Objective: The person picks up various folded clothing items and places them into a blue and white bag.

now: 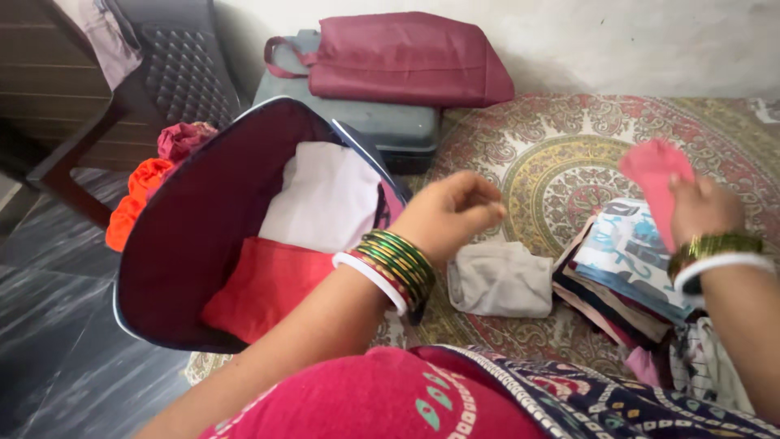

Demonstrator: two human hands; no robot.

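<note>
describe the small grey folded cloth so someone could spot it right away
Start at the round patterned floor mat. The grey folded cloth lies on it between the open dark bag and the stack of folded clothes. It alone is plain pale grey and lies singly.
</note>
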